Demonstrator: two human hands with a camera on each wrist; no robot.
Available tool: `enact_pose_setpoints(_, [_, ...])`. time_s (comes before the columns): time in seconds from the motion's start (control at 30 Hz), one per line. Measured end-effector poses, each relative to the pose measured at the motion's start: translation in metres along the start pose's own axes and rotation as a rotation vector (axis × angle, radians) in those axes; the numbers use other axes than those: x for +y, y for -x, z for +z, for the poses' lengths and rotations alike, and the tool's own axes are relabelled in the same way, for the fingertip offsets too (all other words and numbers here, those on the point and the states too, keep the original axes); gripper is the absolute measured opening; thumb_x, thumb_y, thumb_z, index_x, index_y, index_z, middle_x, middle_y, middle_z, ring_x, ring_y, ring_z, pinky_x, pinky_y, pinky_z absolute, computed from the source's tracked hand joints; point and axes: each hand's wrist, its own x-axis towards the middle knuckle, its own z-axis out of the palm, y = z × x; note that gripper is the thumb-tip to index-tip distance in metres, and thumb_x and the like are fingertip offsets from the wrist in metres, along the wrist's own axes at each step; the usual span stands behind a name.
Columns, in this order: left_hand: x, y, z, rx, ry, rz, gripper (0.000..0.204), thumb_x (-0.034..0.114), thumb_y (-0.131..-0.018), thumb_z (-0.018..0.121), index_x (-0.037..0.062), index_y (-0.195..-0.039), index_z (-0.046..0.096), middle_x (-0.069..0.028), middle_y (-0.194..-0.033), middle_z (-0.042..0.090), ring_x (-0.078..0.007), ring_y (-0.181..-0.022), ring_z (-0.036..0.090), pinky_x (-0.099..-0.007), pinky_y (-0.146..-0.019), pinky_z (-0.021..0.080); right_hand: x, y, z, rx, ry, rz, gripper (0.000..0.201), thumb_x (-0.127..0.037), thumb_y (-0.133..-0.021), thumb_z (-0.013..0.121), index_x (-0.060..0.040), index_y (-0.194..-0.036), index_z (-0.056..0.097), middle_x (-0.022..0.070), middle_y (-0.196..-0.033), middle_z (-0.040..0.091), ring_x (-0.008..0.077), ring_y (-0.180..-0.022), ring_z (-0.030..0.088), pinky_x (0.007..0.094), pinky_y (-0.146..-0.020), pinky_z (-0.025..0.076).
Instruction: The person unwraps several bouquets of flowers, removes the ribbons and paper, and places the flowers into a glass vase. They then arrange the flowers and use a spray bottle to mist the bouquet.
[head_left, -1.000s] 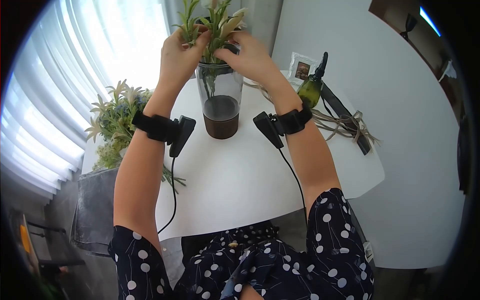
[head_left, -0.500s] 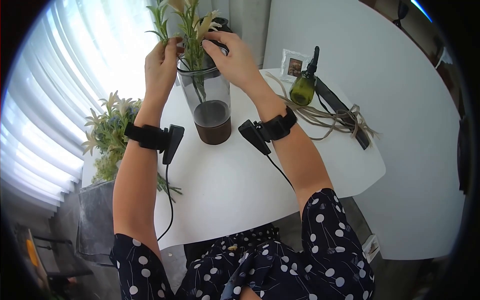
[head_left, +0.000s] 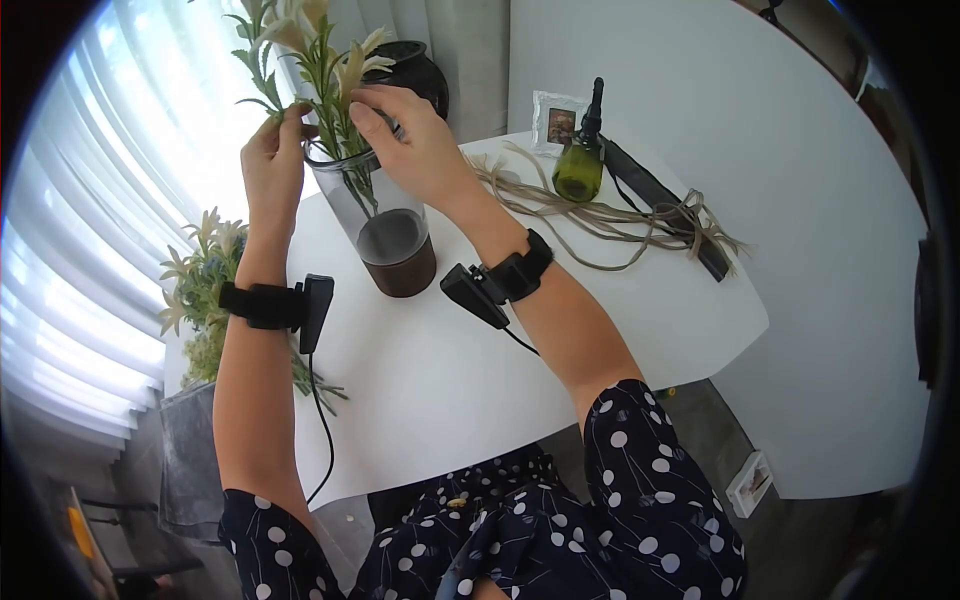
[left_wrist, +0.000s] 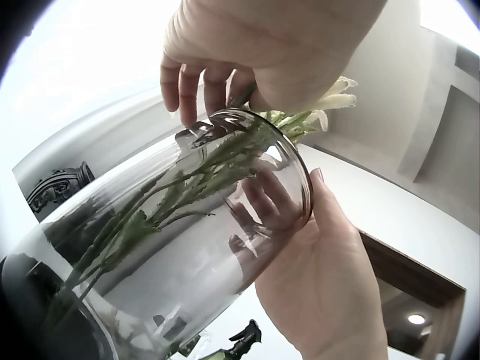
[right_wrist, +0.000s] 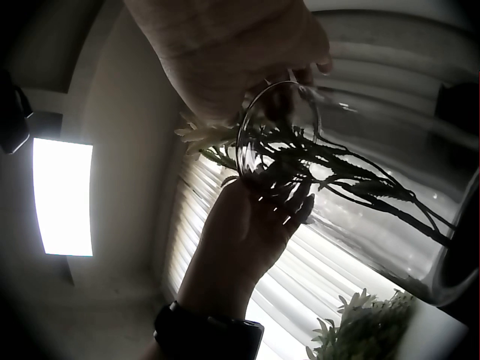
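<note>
White table [head_left: 500, 380] bears vase [head_left: 390, 225], 2 hands [head_left: 272, 170] [head_left: 418, 145] touching flowers [head_left: 322, 72]

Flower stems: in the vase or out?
In: the stems run down inside the vase, visible through its clear glass.

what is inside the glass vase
Green stems slant down through the clear upper part of the vase. Its brown lower band is opaque from outside, so anything behind that, including any stem ends, is hidden.
</note>
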Motion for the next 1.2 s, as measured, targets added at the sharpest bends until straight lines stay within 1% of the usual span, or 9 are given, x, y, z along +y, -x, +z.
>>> enact_pose_setpoints(0.2, [0.008, 0.002, 0.006, -0.002, -0.088, 0.038, 0.033, 0.027, -0.093, 0.050, 0.0001, -0.101, 0.068, -0.0082, -0.074, 0.067, -0.0097, -0.069, 0.054, -0.0254, -0.068, 0.042, -0.002, -0.005, 0.002, 0.084, 0.019, -0.131, 0.037, -0.032, -0.089, 0.055, 0.0011, -0.102, 0.064, 0.0157, -0.107, 0.062, 0.0325, -0.098, 0.055, 0.0377, -0.088, 0.042])
enact_pose_setpoints(0.4, [-0.008, -0.002, 0.004, 0.116, -0.239, 0.105, 0.035, 0.030, -0.092, 0.053, 0.0006, -0.102, 0.068, -0.0099, -0.082, 0.067, -0.0112, -0.071, 0.054, -0.0249, -0.067, 0.041, -0.006, -0.011, -0.006, -0.098, -0.063, -0.066, 0.034, -0.030, -0.088, 0.056, 0.0009, -0.100, 0.064, 0.0177, -0.096, 0.064, 0.0347, -0.084, 0.060, 0.0396, -0.089, 0.040])
enact_pose_setpoints(0.5, [-0.012, 0.000, -0.002, 0.092, -0.180, -0.076, 0.037, 0.032, -0.091, 0.054, 0.0001, -0.105, 0.066, -0.0109, -0.088, 0.066, -0.0134, -0.078, 0.055, -0.0261, -0.071, 0.043, 0.000, -0.008, -0.002, -0.150, -0.084, -0.050, 0.034, -0.031, -0.087, 0.056, -0.0007, -0.100, 0.064, 0.0190, -0.101, 0.062, 0.0337, -0.091, 0.058, 0.0424, -0.090, 0.038])
enact_pose_setpoints(0.57, [-0.011, 0.007, -0.005, 0.061, -0.142, 0.053, 0.038, 0.031, -0.091, 0.055, -0.0010, -0.109, 0.064, -0.0108, -0.090, 0.065, -0.0149, -0.084, 0.057, -0.0272, -0.074, 0.044, 0.005, 0.000, 0.005, 0.087, 0.212, -0.255, 0.034, -0.030, -0.086, 0.057, -0.0005, -0.104, 0.062, 0.0184, -0.111, 0.057, 0.0321, -0.099, 0.054, 0.0435, -0.089, 0.036])
enact_pose_setpoints(0.7, [-0.006, 0.049, -0.029, 0.041, -0.298, 0.010, 0.041, 0.029, -0.091, 0.056, -0.0015, -0.118, 0.056, -0.0129, -0.106, 0.062, -0.0181, -0.091, 0.059, -0.0293, -0.076, 0.046, -0.015, 0.019, -0.003, 0.192, 0.184, -0.294, 0.032, -0.025, -0.083, 0.062, -0.0017, -0.105, 0.060, 0.0153, -0.115, 0.052, 0.0295, -0.105, 0.050, 0.0425, -0.088, 0.036])
enact_pose_setpoints(0.83, [-0.032, 0.106, -0.077, -0.031, -0.398, -0.044, 0.036, 0.022, -0.092, 0.055, 0.0015, -0.121, 0.055, -0.0137, -0.111, 0.061, -0.0184, -0.095, 0.058, -0.0290, -0.077, 0.046, -0.042, 0.040, -0.005, 0.096, 0.036, -0.410, 0.020, -0.014, -0.079, 0.065, -0.0056, -0.096, 0.060, 0.0094, -0.101, 0.054, 0.0259, -0.096, 0.051, 0.0390, -0.085, 0.039])
enact_pose_setpoints(0.9, [-0.031, 0.138, -0.095, 0.041, -0.311, -0.243, 0.034, 0.020, -0.093, 0.053, 0.0026, -0.122, 0.054, -0.0123, -0.111, 0.060, -0.0172, -0.095, 0.058, -0.0291, -0.078, 0.047, -0.046, 0.055, 0.004, -0.060, 0.045, -0.468, 0.015, -0.011, -0.078, 0.063, -0.0063, -0.092, 0.060, 0.0064, -0.092, 0.057, 0.0244, -0.088, 0.054, 0.0356, -0.079, 0.042])
enact_pose_setpoints(1.07, [-0.037, 0.199, -0.122, 0.443, -0.022, -0.485, 0.032, 0.018, -0.094, 0.049, 0.0025, -0.123, 0.050, -0.0101, -0.115, 0.055, -0.0157, -0.099, 0.056, -0.0277, -0.080, 0.046, -0.040, 0.102, 0.040, -0.535, -0.004, -0.152, 0.011, -0.013, -0.081, 0.059, -0.0068, -0.089, 0.063, 0.0068, -0.083, 0.064, 0.0250, -0.078, 0.061, 0.0347, -0.068, 0.049])
enact_pose_setpoints(1.2, [-0.044, 0.221, -0.127, 0.541, 0.088, -0.558, 0.031, 0.014, -0.094, 0.046, 0.0014, -0.122, 0.047, -0.0112, -0.115, 0.054, -0.0168, -0.098, 0.056, -0.0293, -0.081, 0.048, -0.027, 0.124, 0.063, -0.831, 0.055, 0.019, 0.016, -0.017, -0.085, 0.059, -0.0031, -0.091, 0.066, 0.0106, -0.082, 0.065, 0.0221, -0.069, 0.063, 0.0324, -0.065, 0.050])
